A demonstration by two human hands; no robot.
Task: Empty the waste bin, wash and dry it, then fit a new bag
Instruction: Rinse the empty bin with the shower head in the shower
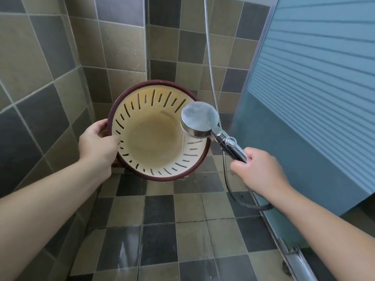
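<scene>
the waste bin (156, 136), cream inside with slotted walls and a dark red rim, is held tilted above the tiled floor (162, 240), mouth toward the camera. the left hand (97, 142) grips its left rim. the right hand (257, 169), right of the bin, is wrapped round the chrome shower head (199, 120) handle, spraying water over the bin's right rim. its hose (225, 175) loops below; a frosted door (314, 98) stands further right.

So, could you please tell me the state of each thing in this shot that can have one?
waste bin: empty, no bag, tipped with its opening toward the camera, being rinsed.
shower head: running, spraying into the bin.
left hand: grips the bin's rim.
right hand: grips the shower handle.
hose: hanging slack, looping near the floor.
floor tiles: wet in patches.
</scene>
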